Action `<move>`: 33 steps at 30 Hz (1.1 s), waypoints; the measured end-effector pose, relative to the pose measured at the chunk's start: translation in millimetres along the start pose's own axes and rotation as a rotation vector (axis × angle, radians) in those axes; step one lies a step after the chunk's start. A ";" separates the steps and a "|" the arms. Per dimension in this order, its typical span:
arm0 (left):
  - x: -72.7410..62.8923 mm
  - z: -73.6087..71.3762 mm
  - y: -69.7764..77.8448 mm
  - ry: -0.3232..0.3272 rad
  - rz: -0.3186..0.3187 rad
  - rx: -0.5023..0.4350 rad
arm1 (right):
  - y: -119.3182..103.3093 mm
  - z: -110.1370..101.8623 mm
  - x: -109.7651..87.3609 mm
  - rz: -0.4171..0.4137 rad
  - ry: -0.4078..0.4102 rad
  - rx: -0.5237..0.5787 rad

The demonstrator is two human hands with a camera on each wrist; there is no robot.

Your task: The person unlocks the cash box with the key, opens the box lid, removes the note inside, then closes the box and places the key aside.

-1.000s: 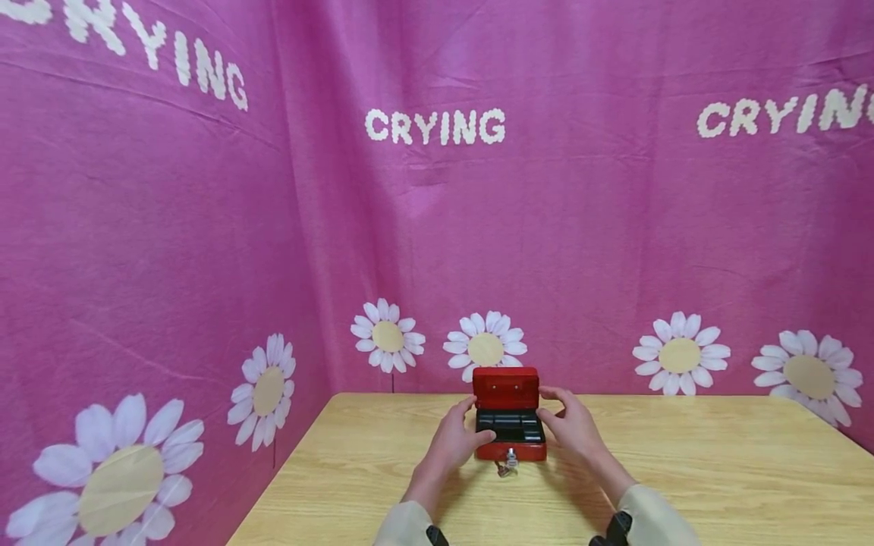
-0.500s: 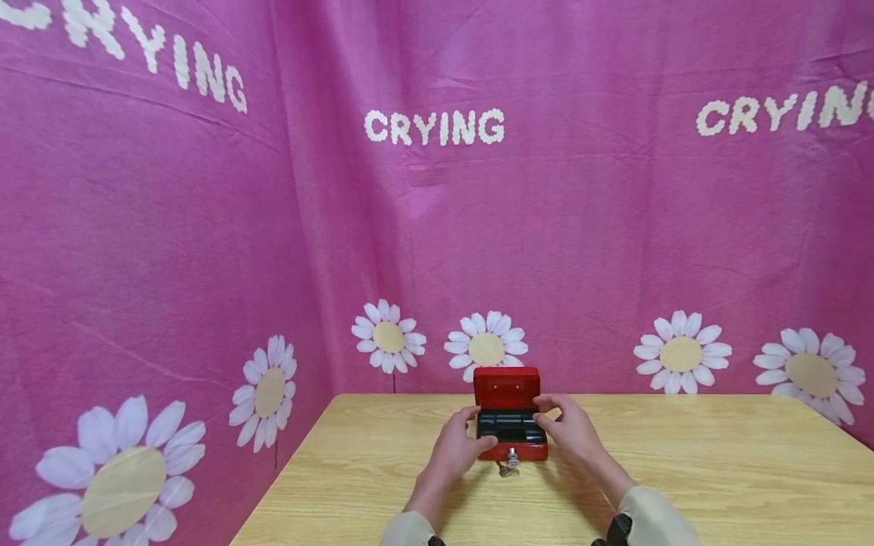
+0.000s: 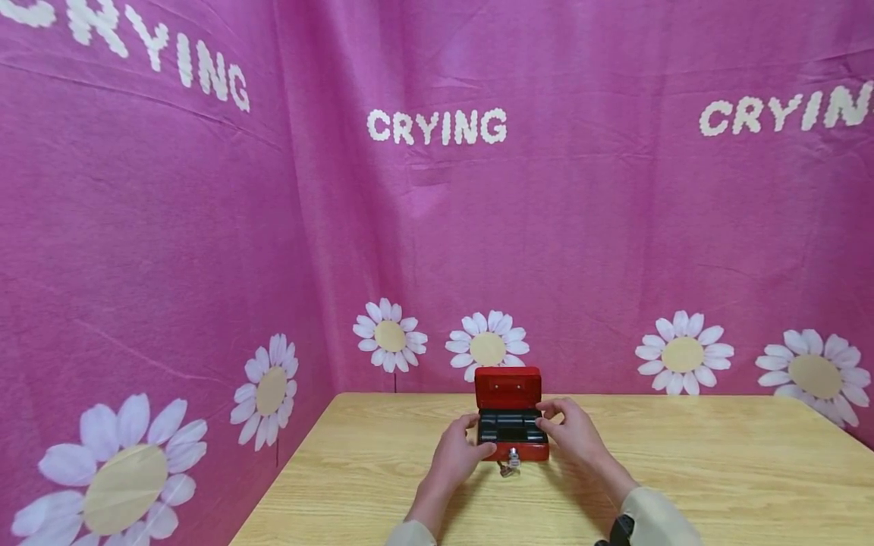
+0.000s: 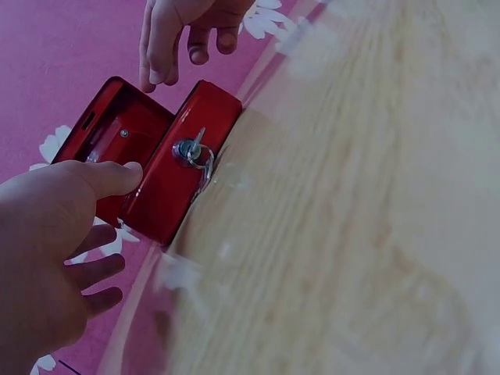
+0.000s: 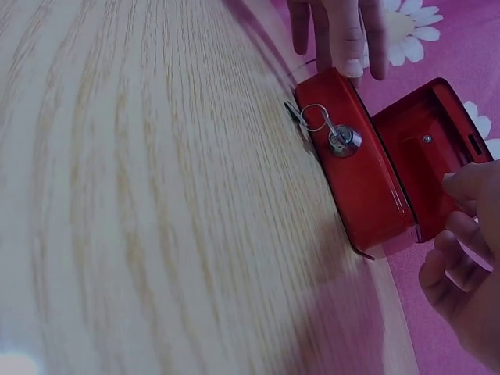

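Left hand [image 3: 456,456] lower; red box [image 3: 533,453]: long axis left-right, lock [image 3: 514,453] nearside.

Left forearm [image 3: 428,504]: bare above a pale beige cloth sleeve [image 3: 410,534], reaching forward and slanting inward.
Left hand [image 3: 456,453]: bare; its thumb [image 4: 116,178] stretches out nearly straight, well apart from the gently bent fingers [image 4: 97,271].
Right forearm [image 3: 612,479]: slants forward and inward, with a second pale beige cloth sleeve [image 3: 658,521] and a black wrist-worn device [image 3: 622,528].
Right hand [image 3: 575,434]: bare, its fingers loosely bent, a gap showing between thumb and forefinger in the head view.
Both hands: face each other, well apart.
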State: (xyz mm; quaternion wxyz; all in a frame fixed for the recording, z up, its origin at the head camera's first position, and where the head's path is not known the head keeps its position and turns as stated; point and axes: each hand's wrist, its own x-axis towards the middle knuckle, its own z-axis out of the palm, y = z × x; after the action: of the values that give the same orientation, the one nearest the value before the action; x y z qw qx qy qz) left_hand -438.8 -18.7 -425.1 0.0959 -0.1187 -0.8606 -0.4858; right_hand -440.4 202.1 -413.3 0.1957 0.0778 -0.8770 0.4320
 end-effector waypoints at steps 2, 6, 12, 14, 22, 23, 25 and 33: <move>-0.4 0.4 -2.4 0.005 0.010 0.012 | 0.9 1.0 -0.1 0.011 -0.007 0.006; -0.8 2.8 -6.8 -0.006 0.010 0.022 | 2.7 3.3 0.0 0.032 -0.017 0.016; 2.0 7.2 -10.7 -0.015 -0.003 0.035 | 4.4 4.9 2.0 0.029 0.002 -0.001; 2.8 8.1 -10.9 -0.012 -0.003 0.045 | 4.2 4.9 1.9 0.017 0.009 -0.002; 2.4 8.9 -9.2 0.000 -0.004 0.067 | 8.3 6.2 2.6 0.012 -0.001 -0.016; 2.3 8.9 -8.7 -0.001 -0.006 0.065 | 9.1 6.3 2.8 0.012 0.002 -0.020; 2.3 8.9 -8.6 0.001 -0.007 0.068 | 10.1 6.5 3.2 0.011 0.005 -0.031; 2.6 8.6 -12.1 0.023 0.027 0.107 | 12.5 10.2 3.5 0.006 0.000 -0.034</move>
State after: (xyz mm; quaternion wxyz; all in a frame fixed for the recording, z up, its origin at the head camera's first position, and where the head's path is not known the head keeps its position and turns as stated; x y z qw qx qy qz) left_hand -445.3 -17.1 -438.6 0.1186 -0.1192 -0.8825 -0.4391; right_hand -450.2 201.9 -426.5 0.1956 0.0720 -0.8844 0.4176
